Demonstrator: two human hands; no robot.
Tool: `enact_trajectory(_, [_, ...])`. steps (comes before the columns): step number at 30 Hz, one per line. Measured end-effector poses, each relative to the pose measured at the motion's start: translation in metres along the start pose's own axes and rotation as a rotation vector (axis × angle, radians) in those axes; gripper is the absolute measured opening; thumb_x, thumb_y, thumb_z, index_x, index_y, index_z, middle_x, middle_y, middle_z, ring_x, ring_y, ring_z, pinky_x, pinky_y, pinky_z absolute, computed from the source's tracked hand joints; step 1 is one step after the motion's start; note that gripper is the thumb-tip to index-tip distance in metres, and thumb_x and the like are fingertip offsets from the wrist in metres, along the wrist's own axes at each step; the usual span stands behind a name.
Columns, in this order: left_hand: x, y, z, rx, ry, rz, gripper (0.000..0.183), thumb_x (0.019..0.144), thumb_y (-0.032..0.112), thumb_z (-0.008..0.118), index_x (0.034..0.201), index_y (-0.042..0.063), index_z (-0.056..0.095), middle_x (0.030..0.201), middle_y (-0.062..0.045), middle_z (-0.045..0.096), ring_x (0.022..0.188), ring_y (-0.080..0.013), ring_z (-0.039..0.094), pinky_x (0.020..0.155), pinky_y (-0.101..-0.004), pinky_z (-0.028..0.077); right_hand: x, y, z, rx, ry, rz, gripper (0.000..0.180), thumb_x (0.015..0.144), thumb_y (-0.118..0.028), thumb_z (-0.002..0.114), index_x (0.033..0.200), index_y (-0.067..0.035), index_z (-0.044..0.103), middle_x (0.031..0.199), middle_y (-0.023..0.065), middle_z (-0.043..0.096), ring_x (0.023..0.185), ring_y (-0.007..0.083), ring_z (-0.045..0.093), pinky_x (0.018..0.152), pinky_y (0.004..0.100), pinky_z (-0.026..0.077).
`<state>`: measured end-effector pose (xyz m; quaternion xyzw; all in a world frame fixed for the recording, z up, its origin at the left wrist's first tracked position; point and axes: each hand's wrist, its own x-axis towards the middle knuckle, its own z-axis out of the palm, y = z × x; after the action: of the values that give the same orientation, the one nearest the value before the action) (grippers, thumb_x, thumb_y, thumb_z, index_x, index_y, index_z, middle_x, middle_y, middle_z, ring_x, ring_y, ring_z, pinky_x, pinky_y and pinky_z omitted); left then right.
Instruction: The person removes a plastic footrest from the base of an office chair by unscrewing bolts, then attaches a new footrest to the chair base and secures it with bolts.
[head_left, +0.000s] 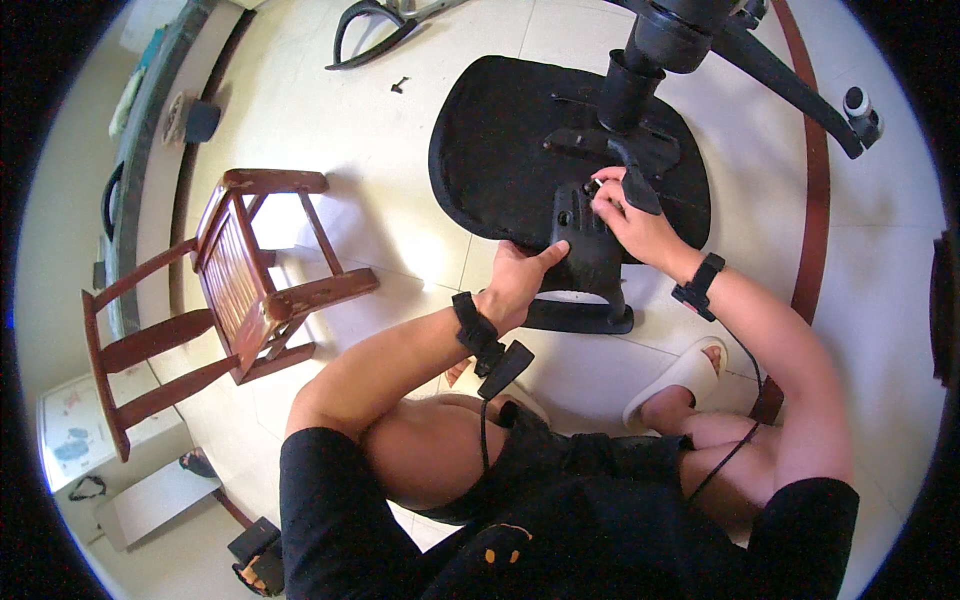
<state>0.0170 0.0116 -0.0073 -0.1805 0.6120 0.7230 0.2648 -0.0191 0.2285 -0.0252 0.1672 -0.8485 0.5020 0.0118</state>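
Note:
A black office-chair seat (495, 150) lies underside up on the floor, its gas-lift column (626, 90) rising from the middle. Against the seat's near edge sits a black plastic armrest bracket (589, 259) with a dark round hole. My left hand (517, 281) grips the bracket's left edge, thumb on top. The fingers of my right hand (637, 225) pinch a small metal piece (598, 182) at the bracket's far end; whether it is a bolt or a tool tip cannot be told. A black lever paddle (640, 191) partly covers this hand. Below the bracket shows the armrest pad (577, 316).
A loose dark bolt (400, 85) lies on the tiles near another looped armrest (371, 34). On the left, a brown wooden chair (232, 277) rests tipped over. One leg of the chair base (787, 90) with a caster (862, 116) reaches out upper right.

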Motion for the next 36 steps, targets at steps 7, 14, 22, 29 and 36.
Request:
enact_trajectory(7, [0.004,-0.002,-0.004,-0.002,0.017,-0.079,0.057,0.086,0.007,0.074,0.132,-0.007,0.043,0.131,-0.019,0.058,0.116,-0.0268,0.059,0.104,-0.0369,0.046,-0.007,0.025,-0.004,-0.461,0.216,0.344,0.023,0.091,-0.021,0.063,0.114,-0.018,0.064,0.125,0.0094,0.048,0.121,0.0343,0.045,0.099,0.0509,0.038])
enact_trajectory(14, [0.001,0.002,-0.001,-0.013,-0.001,-0.008,0.057,0.086,0.006,0.074,0.131,-0.007,0.043,0.129,-0.019,0.059,0.111,-0.0261,0.061,0.100,-0.0373,0.049,0.041,0.031,0.020,-0.248,0.055,0.725,0.068,0.086,-0.069,0.053,0.121,-0.011,0.060,0.131,0.0195,0.055,0.128,0.0415,0.045,0.104,0.0595,0.035])
enact_trajectory(22, [-0.004,0.007,0.004,0.000,-0.006,0.005,0.047,0.086,0.004,0.074,0.126,-0.007,0.051,0.123,-0.017,0.063,0.106,-0.0241,0.063,0.097,-0.0366,0.050,0.069,0.032,0.040,-0.308,0.013,0.413,0.029,0.093,-0.023,0.049,0.112,-0.010,0.066,0.112,0.0215,0.065,0.110,0.0391,0.060,0.093,0.0496,0.048])
enact_trajectory(29, [-0.005,0.009,0.002,-0.033,-0.018,-0.036,0.046,0.086,0.003,0.073,0.126,-0.006,0.051,0.122,-0.015,0.064,0.106,-0.0229,0.063,0.093,-0.0358,0.052,0.035,0.004,0.019,-0.168,-0.074,-0.121,0.013,0.087,-0.016,0.066,0.099,-0.012,0.069,0.110,0.0131,0.058,0.110,0.0313,0.056,0.095,0.0396,0.045])
enact_trajectory(36, [-0.001,0.003,0.001,-0.028,0.001,-0.064,0.052,0.086,0.005,0.074,0.129,-0.006,0.046,0.123,-0.015,0.062,0.106,-0.0236,0.063,0.094,-0.0359,0.051,0.005,-0.006,0.000,-0.044,-0.070,-0.019,0.013,0.094,-0.013,0.060,0.105,-0.006,0.063,0.124,0.0128,0.055,0.118,0.0279,0.053,0.102,0.0365,0.041])
